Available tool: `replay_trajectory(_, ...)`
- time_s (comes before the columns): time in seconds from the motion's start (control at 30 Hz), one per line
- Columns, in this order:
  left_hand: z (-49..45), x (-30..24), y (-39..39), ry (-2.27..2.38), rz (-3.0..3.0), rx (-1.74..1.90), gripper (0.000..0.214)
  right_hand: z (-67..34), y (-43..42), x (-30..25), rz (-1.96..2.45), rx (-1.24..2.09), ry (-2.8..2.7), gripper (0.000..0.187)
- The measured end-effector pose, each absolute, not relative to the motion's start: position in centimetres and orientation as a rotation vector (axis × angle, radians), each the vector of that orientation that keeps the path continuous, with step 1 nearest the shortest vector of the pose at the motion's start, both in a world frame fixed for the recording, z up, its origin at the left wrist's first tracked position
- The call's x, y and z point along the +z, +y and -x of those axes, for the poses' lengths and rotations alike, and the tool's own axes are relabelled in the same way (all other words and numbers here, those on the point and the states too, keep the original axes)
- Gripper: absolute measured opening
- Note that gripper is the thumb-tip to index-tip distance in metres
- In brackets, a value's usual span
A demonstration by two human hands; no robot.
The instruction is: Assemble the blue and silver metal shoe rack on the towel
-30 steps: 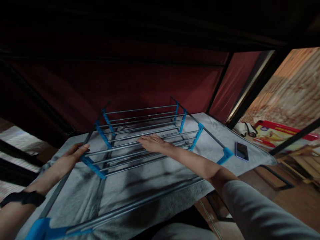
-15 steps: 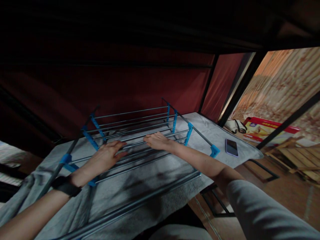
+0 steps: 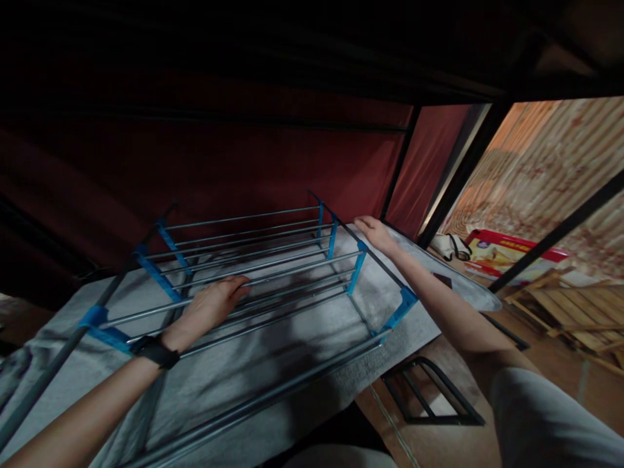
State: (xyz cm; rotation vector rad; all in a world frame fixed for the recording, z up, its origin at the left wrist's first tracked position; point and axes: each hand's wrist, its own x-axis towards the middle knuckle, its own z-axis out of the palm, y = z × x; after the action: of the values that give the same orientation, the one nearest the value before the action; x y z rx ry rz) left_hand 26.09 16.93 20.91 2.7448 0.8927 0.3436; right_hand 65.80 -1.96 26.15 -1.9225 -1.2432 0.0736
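A rack of grey metal tubes (image 3: 287,261) with blue plastic joints (image 3: 358,270) lies across a grey cloth (image 3: 302,344). My left hand (image 3: 214,302), with a black band on the wrist, is closed over one of the rack's middle bars. Its fingertips and thumb come together around the bar near the rack's centre. My right hand (image 3: 374,233) is past the rack's right side tube, low over the cloth. Its fingers are stretched out and hold nothing that I can see.
A phone (image 3: 442,280) lies on the cloth, partly hidden by my right forearm. Dark red fabric (image 3: 244,162) hangs behind the rack. To the right are black frame posts (image 3: 463,169), a red and yellow box (image 3: 502,253) and a slatted wooden piece (image 3: 565,309).
My right hand has left the middle bars and moved right and away from me, past the side tube. My left hand has closed on a bar. The view has shifted slightly.
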Motion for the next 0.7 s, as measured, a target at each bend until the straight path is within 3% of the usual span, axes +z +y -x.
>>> replay_trajectory(0.1, -26.4, 20.8, 17.1, 0.94, -2.754, 0.285, 0.047, -67.9, -2.7, 23.6, 1.795, 0.424, -0.85, 0.044)
replay_trajectory(0.27, -26.5, 20.9, 17.1, 0.97, -2.756, 0.252, 0.049, -67.4, -2.4, 20.2, 1.61, 0.812, -0.655, 0.046)
replay_trajectory(0.7, -26.3, 21.1, 16.8, 0.946, -2.844, 0.166, 0.055, -68.1, -1.5, 18.6, 1.426, 0.795, -0.567, 0.017)
